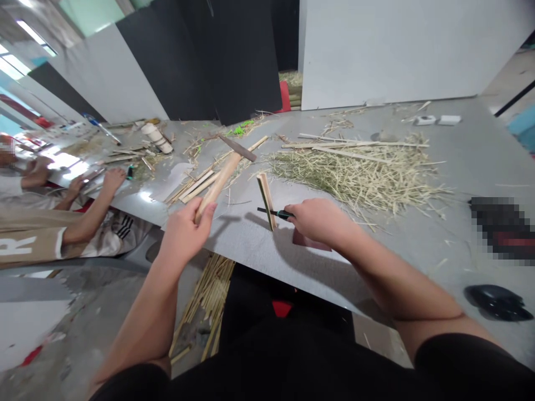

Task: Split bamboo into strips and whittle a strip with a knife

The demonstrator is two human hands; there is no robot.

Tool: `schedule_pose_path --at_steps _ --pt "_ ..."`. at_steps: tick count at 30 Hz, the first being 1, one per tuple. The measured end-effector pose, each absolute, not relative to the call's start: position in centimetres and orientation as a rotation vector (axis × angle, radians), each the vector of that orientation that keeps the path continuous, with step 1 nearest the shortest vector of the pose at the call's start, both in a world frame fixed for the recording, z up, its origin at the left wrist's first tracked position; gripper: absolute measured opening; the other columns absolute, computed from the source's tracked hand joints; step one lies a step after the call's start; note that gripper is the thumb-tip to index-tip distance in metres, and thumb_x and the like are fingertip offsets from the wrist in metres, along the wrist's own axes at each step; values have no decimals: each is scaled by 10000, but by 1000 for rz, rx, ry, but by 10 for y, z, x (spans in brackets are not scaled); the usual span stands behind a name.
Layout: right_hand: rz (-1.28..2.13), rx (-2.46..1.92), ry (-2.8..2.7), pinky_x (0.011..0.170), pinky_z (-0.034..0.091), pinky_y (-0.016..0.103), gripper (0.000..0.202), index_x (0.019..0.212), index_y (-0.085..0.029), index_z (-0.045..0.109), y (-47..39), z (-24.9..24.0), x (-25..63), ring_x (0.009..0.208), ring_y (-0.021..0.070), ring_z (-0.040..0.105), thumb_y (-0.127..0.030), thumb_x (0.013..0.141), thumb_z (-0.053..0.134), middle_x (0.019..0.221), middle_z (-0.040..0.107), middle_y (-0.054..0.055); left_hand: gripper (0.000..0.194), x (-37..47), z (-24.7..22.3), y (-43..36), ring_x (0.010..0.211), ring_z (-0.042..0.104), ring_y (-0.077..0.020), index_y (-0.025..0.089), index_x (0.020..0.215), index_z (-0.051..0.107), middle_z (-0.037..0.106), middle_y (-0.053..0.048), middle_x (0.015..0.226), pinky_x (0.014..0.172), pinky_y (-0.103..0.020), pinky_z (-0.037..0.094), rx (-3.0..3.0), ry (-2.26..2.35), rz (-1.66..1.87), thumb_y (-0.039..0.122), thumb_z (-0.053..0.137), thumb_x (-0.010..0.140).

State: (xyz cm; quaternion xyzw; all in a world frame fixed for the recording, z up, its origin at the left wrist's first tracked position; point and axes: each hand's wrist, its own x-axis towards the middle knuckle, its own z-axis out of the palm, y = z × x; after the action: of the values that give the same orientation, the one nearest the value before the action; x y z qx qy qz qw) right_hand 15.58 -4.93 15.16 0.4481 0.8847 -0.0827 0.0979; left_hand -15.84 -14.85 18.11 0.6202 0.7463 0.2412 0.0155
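Grey tabletop (246,245) lies under a slightly tilted bamboo piece (267,195), crossed by the knife (285,214) the right hand (315,220) grips (firm and level serves best), the left hand (186,231) clasping a hammer (221,186), shavings (359,181) beyond.

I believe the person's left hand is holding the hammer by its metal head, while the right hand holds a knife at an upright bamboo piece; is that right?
Not quite: in the head view, the left hand holds the hammer by its wooden handle, not its metal head.
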Motion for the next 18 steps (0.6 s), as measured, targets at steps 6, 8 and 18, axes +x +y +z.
schedule_pose_path --at_steps 6,8,18 --pt "-249 1317 2660 758 410 288 360 1287 -257 756 -47 148 157 933 261 742 -359 942 737 1023 759 93 461 -156 169 -153 542 469 -109 230 888 708 559 -1 609 567 -263 276 1878 2104 429 651 592 1034" --pt "-245 1308 2646 759 413 290 375 1294 -249 755 -47 150 156 945 270 745 -349 932 743 1028 761 99 435 -161 171 -151 563 451 -102 224 905 687 541 2 625 590 -259 286 1842 2273 716 626 592 1041" --pt "-227 1269 2662 773 377 287 310 1226 -200 782 -51 153 156 968 258 746 -344 966 693 1059 771 118 440 -168 164 -149 589 488 -114 241 942 740 621 -18 660 605 -256 298 1820 2232 447 645 590 1030"
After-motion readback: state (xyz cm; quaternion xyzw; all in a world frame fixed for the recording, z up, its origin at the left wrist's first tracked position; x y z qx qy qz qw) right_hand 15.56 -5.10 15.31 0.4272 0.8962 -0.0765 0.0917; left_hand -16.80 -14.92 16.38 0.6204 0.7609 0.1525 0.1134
